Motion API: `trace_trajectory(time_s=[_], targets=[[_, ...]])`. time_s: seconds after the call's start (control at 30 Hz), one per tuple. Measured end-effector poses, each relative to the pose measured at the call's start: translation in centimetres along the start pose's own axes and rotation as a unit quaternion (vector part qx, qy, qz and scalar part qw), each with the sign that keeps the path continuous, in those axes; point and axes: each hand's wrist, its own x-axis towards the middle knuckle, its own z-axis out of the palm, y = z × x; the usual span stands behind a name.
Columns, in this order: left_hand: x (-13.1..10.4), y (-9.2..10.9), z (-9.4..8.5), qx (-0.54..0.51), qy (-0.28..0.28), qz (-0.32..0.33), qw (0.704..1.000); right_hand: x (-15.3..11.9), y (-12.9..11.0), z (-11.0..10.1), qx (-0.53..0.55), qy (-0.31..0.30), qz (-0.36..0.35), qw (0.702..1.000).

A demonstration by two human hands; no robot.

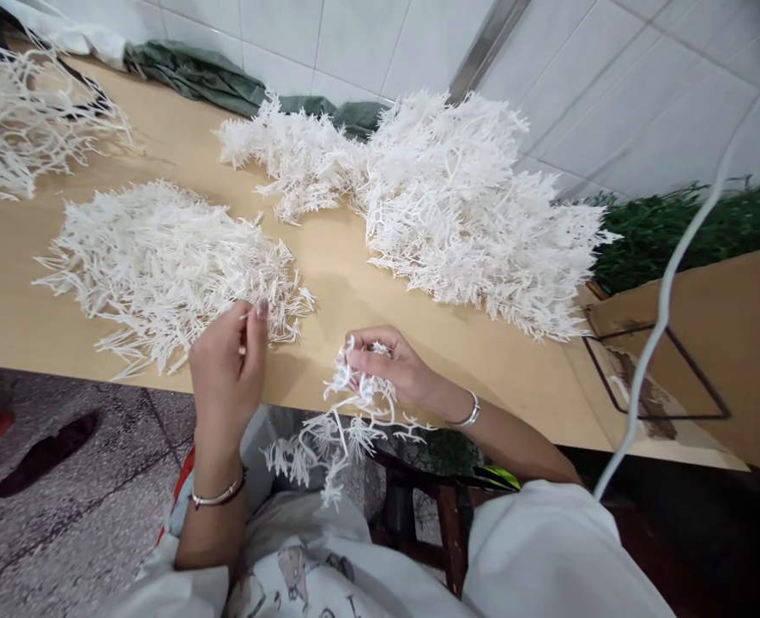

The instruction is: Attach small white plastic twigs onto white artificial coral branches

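My right hand (389,365) is closed round a bunch of white branched plastic sprigs (347,433), which hangs down over the table's front edge. To its left, my left hand (229,360) is closed at the near right side of a heap of small white pieces (167,257). Thumb and fingers of that hand are pressed together, and what they hold, if anything, is too small to name. Behind my right hand lies a large pile of white feathery sprigs (470,206), reaching left along the back of the table.
The light wood table (334,257) meets a tiled wall. Loose white stems (26,120) lie far left, a dark green cloth (193,75) at the back. A pale cable (666,292) hangs at right before a cardboard box (714,343) and green foliage (676,227).
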Motion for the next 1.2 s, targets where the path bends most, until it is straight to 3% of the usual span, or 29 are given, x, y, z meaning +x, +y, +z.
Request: trace_trajectory(time_s=[0.17, 0.33, 0.53, 0.73, 0.77, 0.83, 0.9, 0.97, 1.1, 1.2], targets=[[3.8, -0.4, -0.7, 0.124, -0.001, 0.091, 0.988, 0.8, 1.0, -0.5, 0.039, 0.045, 0.019, 0.998], [5.7, -1.6, -0.7, 0.144, 0.042, 0.080, 0.985, 1.2, 1.4, -0.7, 0.045, 0.085, 0.020, 0.995], [5.8, -2.5, -0.1, 0.117, 0.040, 0.101, 0.987, 1.3, 1.5, -0.6, 0.060, 0.111, 0.034, 0.991], [3.4, -0.1, -0.2, 0.029, 0.031, 0.108, 0.993, 1.2, 1.7, -0.7, 0.067, 0.104, 0.030, 0.992], [2.6, 0.3, -0.1, -0.009, 0.015, 0.094, 0.995, 1.2, 1.7, -0.8, 0.062, 0.094, 0.023, 0.993], [1.1, 1.1, 0.1, -0.109, -0.080, 0.050, 0.989, 1.2, 1.5, -0.9, 0.040, 0.071, 0.000, 0.997], [-0.2, 1.5, 0.6, -0.183, -0.192, 0.021, 0.964, 1.1, 1.4, -1.0, 0.007, 0.054, -0.024, 0.998], [-0.9, 1.7, 1.2, -0.204, -0.249, 0.026, 0.946, 1.1, 1.3, -1.2, -0.026, 0.041, -0.047, 0.998], [-1.3, 1.8, 2.4, -0.207, -0.259, 0.050, 0.942, 1.0, 1.2, -1.4, -0.084, -0.019, -0.081, 0.993], [-1.7, 1.8, 3.1, -0.229, -0.248, 0.000, 0.941, 1.1, 1.4, -1.4, -0.117, -0.037, -0.092, 0.988]])
